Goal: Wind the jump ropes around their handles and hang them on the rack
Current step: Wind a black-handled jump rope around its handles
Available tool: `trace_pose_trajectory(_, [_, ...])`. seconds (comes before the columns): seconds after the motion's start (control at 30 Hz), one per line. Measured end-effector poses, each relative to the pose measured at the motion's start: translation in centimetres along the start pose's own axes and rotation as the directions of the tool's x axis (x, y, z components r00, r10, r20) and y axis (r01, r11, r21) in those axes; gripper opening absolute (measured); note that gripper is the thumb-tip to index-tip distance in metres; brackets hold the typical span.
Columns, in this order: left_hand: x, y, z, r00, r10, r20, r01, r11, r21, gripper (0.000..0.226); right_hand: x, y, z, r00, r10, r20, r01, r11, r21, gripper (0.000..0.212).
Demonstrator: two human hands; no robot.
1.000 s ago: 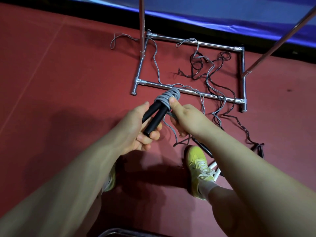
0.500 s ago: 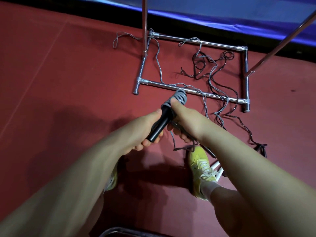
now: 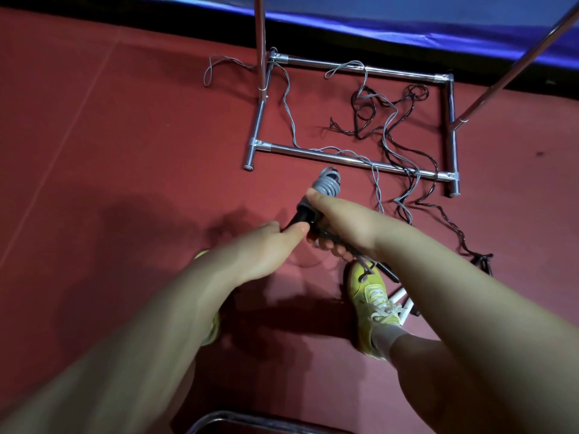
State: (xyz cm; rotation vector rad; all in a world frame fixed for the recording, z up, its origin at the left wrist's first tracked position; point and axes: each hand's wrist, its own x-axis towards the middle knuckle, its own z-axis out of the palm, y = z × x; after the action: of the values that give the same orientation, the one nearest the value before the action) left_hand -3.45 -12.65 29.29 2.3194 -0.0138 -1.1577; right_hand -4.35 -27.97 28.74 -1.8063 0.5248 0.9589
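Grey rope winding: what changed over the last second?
The left hand slid back to the butt end of the black handles, still gripping them. The right hand swung over the handles, thumb pressed below the grey coil, still gripping the rope. Unchanged: loose grey rope across the rack base, black rope on the floor.

A dull red floor fills nearly the whole scene; a faint pale seam line runs aslant across it at the left, from the far middle toward the near left edge; a small dark mark sits on the floor at the far right; soft shadows lie across the middle and near parts of the floor; along the far edge runs a black strip, and beyond it a band of glossy blue material that catches the light; a curved metal tube shows at the near edge.
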Motion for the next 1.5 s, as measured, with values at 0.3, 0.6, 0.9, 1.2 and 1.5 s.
trace_pose_trajectory(0.3, [-0.9, 0.9, -0.5, 0.984, 0.104, 0.141, -0.026, 0.883, -0.468, 0.023, -0.5, -0.1, -0.4, 0.952, -0.283, -0.115, 0.303, 0.923, 0.238, 0.048])
trace_pose_trajectory(0.6, [-2.5, 2.0, -1.3, 0.789, 0.39, 0.475, 0.305, 0.422, -0.854, 0.076, -0.8, -1.1, -0.6, 0.902, -0.388, -0.191, 0.418, 0.671, 0.613, 0.037])
trace_pose_trajectory(0.9, [-2.8, 2.4, -0.1, 0.782, 0.383, 0.492, 0.434, 0.231, -0.871, 0.063, -0.3, 0.1, -1.4, 0.897, -0.435, 0.078, 0.307, 0.74, 0.598, 0.056])
trace_pose_trajectory(1.2, [-2.7, 2.1, -0.5, 0.812, 0.36, 0.46, 0.372, 0.288, -0.882, 0.057, -1.9, -0.5, -2.1, 0.868, -0.476, 0.141, 0.285, 0.71, 0.644, 0.038])
trace_pose_trajectory(1.5, [-2.3, 1.6, -2.2, 0.801, 0.331, 0.498, 0.361, 0.397, -0.844, 0.049, -0.6, 0.2, -2.1, 0.87, -0.483, 0.099, 0.401, 0.81, 0.428, 0.056])
